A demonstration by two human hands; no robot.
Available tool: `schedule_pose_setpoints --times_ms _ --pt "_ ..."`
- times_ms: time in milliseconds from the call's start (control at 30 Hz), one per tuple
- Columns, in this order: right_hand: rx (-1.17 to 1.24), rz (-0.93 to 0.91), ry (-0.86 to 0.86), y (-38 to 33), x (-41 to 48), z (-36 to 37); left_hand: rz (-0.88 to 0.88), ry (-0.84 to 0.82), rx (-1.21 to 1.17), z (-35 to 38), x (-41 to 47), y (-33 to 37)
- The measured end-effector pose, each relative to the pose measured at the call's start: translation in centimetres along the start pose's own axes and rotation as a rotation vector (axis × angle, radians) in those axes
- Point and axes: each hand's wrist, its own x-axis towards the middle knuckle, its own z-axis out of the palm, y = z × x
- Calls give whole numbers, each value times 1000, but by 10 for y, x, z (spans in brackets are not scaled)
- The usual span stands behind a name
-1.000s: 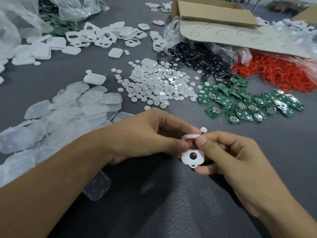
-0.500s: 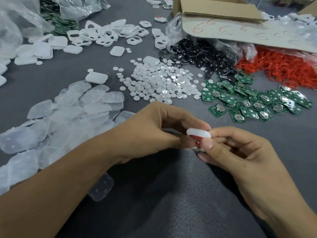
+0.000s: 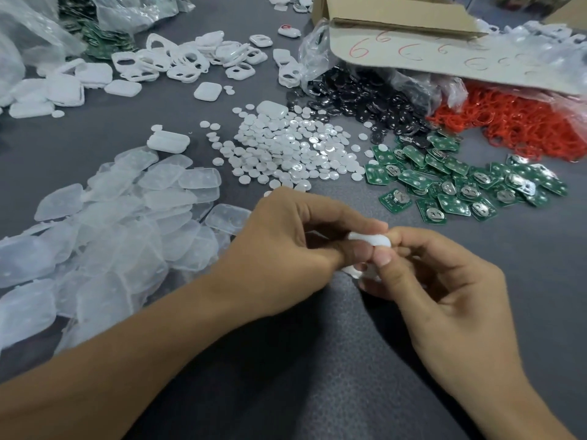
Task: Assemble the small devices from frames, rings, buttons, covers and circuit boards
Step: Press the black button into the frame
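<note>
Head camera is looking down on the action, and both hands are working close together over the middle of the bench. The left hand and the right hand are both pinching one small white frame, holding it just above the surface, with thumbs meeting on its near side and fingers curling behind. The piece is blurring in the shot, so it cannot be told whether anything is sitting inside it.

It is looking like a featherweight: thin moulded plastic, stiff enough to hold its shape, smooth and likely slippery between bare fingers. A shell that thin is probably going to flex or crack if squeezed across its open middle. The sensible hold is on the outer rim, with light pressure from both sides, which is roughly what the hands are doing.

Supplies are lying all around. Clear covers are piling up to the left, and white buttons are spreading out just beyond the hands. Green circuit boards are sitting to the right, while red rings are spilling out beside the cardboard box. Spare frames are waiting at the far left.
</note>
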Motion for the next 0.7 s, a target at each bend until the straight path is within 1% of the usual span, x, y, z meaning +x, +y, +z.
schedule_pose_setpoints --times_ms 100,267,333,533,700 --pt "56 54 23 3 3 -2 -13 33 -52 4 -1 -2" --pt "110 118 -106 4 8 -8 -117 -92 -175 -7 4 -2" --pt "87 109 -103 4 9 -8 -136 -108 -191 -8 4 -1" --pt "13 55 -46 5 7 -4 -172 -48 -257 -2 1 -5" --pt "-11 63 -50 7 7 -5 -161 -18 -240 2 -1 -8"
